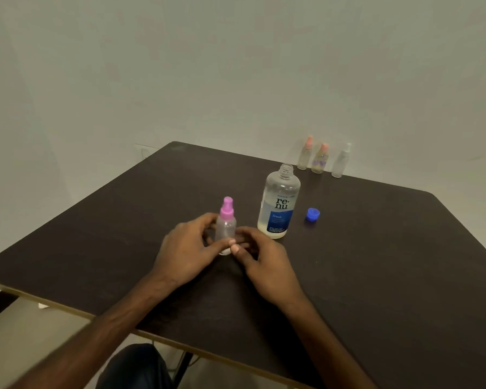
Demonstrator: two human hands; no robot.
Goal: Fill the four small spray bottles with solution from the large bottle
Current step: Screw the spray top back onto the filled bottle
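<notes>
Pink-capped spray bottle [226, 230] upright (nozzle up) | left hand [186, 249] grip clamped on it | right hand [265, 266] likewise, seemingly

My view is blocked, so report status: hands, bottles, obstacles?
Left hand and right hand hold spray bottle, pink top on. Large bottle open, blue cap beside. Nothing in the way.

Pink-capped bottle [226, 228], large bottle [279, 203] and blue cap [312, 214] block the middle; three small bottles [319, 160] line the far edge; table [124, 234] open elsewhere.
</notes>
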